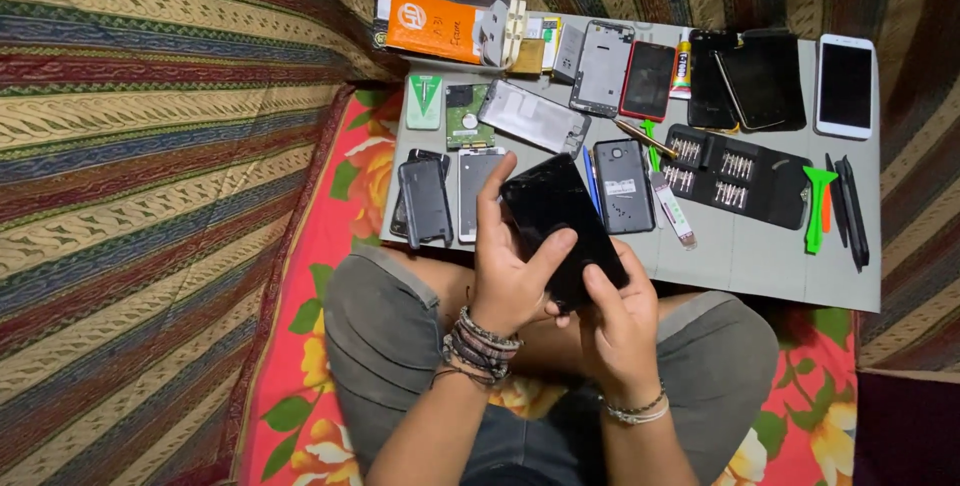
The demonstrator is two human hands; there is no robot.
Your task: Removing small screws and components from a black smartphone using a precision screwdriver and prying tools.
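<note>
A black smartphone [556, 214] is held tilted above my lap, screen side up. My left hand [505, 276] grips its left edge, thumb lying across the lower glass and fingers curled up along the side. My right hand [618, 318] supports the phone's lower right corner, with the thumb pressed on that corner. Both wrists wear bracelets. I sit cross-legged in grey shorts at the near edge of a grey work mat [750, 256].
On the mat lie several phones and phone parts: a white phone [844, 86], a red-edged phone [648, 81], a bare frame [602, 68], a circuit board [466, 118]. A black screwdriver bit case [740, 176], green pry tool [817, 208], glue tube [682, 66] and orange box [432, 26] are there too.
</note>
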